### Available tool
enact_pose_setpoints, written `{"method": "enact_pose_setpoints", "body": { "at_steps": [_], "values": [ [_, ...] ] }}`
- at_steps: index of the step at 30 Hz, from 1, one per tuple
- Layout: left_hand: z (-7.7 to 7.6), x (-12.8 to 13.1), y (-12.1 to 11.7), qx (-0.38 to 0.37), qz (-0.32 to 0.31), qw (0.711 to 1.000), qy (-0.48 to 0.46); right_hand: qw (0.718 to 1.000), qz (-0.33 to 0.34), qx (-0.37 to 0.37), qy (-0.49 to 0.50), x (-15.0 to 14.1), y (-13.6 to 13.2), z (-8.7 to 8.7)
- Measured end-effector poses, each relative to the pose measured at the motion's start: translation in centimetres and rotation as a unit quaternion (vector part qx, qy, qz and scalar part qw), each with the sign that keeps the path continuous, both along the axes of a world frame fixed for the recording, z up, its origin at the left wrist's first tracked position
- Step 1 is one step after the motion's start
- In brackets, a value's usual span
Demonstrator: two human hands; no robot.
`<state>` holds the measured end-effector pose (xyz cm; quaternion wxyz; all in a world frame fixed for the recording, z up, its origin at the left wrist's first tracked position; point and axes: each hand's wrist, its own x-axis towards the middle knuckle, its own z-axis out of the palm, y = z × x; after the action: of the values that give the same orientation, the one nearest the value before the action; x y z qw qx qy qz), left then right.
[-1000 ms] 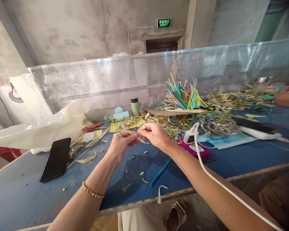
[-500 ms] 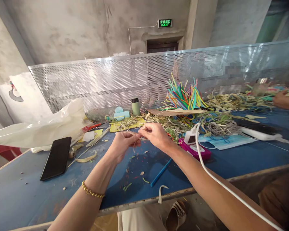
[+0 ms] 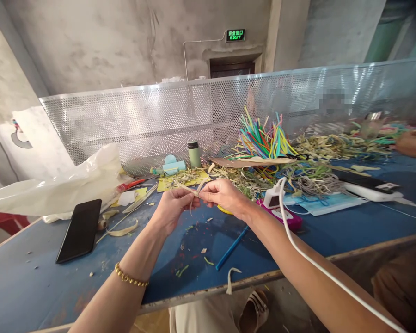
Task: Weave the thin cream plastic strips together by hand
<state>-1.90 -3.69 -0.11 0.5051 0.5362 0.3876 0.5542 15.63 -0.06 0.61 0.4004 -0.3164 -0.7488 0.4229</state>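
Above the blue table (image 3: 125,296), my left hand (image 3: 171,208) and my right hand (image 3: 225,196) meet with fingertips pinched on pale dried leaf strips (image 3: 201,184). One strip end points up between the hands and a thin end hangs below. The fingers partly cover the strips, so how they cross or join cannot be made out. Behind my hands, dried leaf scraps (image 3: 183,177) lie on a yellow sheet (image 3: 164,185). A blue stick (image 3: 231,248) rests on the table below my right forearm, near a curled pale strip (image 3: 229,280) at the front edge.
At left lie a black phone (image 3: 79,231), a plastic bag (image 3: 55,185) and red-handled scissors (image 3: 130,185). Behind stand a green bottle (image 3: 194,156) and colourful pipe cleaners (image 3: 263,138). A white cable (image 3: 308,261) crosses my right forearm. Another person's hand (image 3: 414,144) is at far right.
My fingertips have shifted slightly, and more of the pale strip now shows upright between them. Something yellow now shows under my right hand.
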Motion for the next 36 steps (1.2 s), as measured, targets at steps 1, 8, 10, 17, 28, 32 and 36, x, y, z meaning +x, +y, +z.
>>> {"method": "enact_pose_setpoints", "body": {
  "at_steps": [1,8,10,17,28,32,36],
  "values": [
    [0.02,0.01,-0.04,-0.001,0.000,1.000,0.004,1.000,0.006,-0.003,-0.002,0.03,0.03,-0.02],
    [-0.31,0.14,0.00,-0.010,-0.034,0.999,0.010,0.994,-0.014,0.090,-0.059,0.08,0.33,-0.31],
    [-0.60,0.13,0.28,-0.007,-0.016,1.000,0.004,0.984,-0.060,0.130,-0.108,-0.07,0.10,-0.13],
    [-0.86,0.12,0.58,-0.027,0.004,1.000,-0.005,0.950,-0.132,0.221,-0.174,-0.56,-0.61,0.18],
    [-0.18,-0.12,0.02,-0.035,-0.041,0.998,-0.013,0.932,-0.156,0.244,-0.219,-0.20,-0.03,-0.10],
    [-0.24,-0.23,0.15,-0.028,-0.034,0.999,0.001,0.931,-0.151,0.246,-0.223,-0.18,0.12,-0.22],
    [-0.36,-0.36,0.33,-0.022,-0.014,1.000,0.007,0.932,-0.151,0.253,-0.209,-0.19,0.01,-0.13]
  ]
}}
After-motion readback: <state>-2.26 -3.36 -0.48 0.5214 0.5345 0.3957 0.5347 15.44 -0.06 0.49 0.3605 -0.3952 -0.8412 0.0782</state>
